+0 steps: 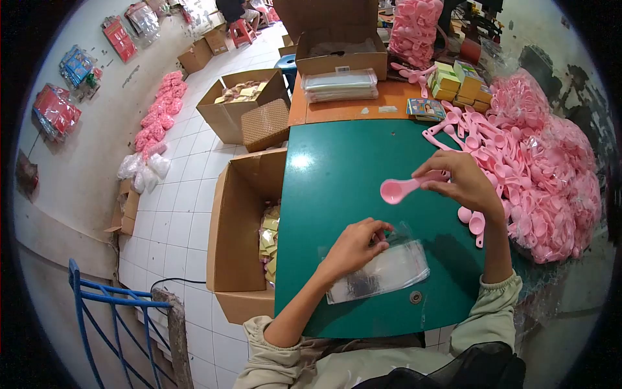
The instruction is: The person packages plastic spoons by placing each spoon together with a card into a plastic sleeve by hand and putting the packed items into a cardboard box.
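A pink measuring spoon (394, 190) hangs over the green tabletop, its bowl pointing left. My right hand (457, 178) pinches its handle between thumb and fingers. Lower down lies a stack of clear plastic bags (395, 272), flat on the table. My left hand (356, 247) rests over the stack's upper left part, fingers curled at the edge of a thin clear bag (403, 231). The exact grip there is partly hidden. To the right, many loose pink spoons (492, 146) are heaped beside my right forearm.
Large plastic sacks of pink spoons (557, 175) line the table's right side. At the back stand an open carton (343, 63), packs of clear bags (340, 85) and small yellow boxes (457, 79). An open cardboard box (236, 227) adjoins the left edge, near a blue metal rail (116, 301).
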Demonstrator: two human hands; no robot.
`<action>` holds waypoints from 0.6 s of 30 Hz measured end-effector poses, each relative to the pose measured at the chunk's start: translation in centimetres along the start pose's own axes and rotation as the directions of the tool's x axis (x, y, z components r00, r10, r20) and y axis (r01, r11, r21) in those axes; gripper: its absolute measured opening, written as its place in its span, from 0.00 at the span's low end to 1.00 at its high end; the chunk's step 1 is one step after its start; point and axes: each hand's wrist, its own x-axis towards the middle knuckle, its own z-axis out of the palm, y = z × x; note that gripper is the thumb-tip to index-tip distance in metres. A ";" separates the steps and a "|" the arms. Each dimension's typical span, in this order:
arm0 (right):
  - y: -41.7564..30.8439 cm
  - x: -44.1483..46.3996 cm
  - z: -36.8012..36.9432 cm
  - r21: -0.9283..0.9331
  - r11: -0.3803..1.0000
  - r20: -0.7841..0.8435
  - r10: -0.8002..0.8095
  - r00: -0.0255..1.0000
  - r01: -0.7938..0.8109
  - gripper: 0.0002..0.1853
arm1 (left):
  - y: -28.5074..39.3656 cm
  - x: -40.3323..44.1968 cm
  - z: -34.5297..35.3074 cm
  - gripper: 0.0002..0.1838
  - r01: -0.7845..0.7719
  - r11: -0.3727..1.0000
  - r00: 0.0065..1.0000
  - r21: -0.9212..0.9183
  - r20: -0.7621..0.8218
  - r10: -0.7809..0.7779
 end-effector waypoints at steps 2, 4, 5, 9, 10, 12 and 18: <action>-0.4 -0.1 -0.2 0.002 1.000 0.012 -0.021 1.000 0.021 0.11 | -0.2 0.1 -0.4 0.11 0.011 0.998 0.999 0.057 -0.040 -0.009; -0.7 0.0 -0.4 0.006 1.000 -0.018 -0.021 1.000 0.021 0.11 | -0.6 0.3 -0.8 0.08 0.051 0.998 0.994 0.037 -0.098 -0.047; -0.6 0.1 -0.1 -0.006 1.000 -0.051 -0.018 0.999 0.018 0.11 | -0.8 0.5 -0.9 0.06 0.070 0.997 0.990 0.026 -0.128 -0.066; -1.1 0.7 1.2 0.050 0.993 -0.179 0.110 0.978 -0.103 0.11 | -3.2 1.4 -1.3 0.09 0.024 0.901 0.976 -0.432 -0.186 -0.115; -1.6 0.8 1.6 0.092 0.983 -0.206 0.174 0.963 -0.158 0.11 | -2.8 1.3 -1.5 0.10 0.069 0.831 0.972 -0.553 -0.149 -0.180; -1.3 1.0 2.3 0.140 0.983 -0.249 0.154 0.956 -0.122 0.11 | -1.8 1.1 -2.0 0.11 0.131 0.733 0.961 -0.667 -0.095 -0.258; -0.8 1.5 3.4 0.166 0.986 -0.412 0.089 0.907 -0.022 0.13 | -0.8 0.9 -2.7 0.12 0.207 0.715 0.956 -0.668 -0.016 -0.293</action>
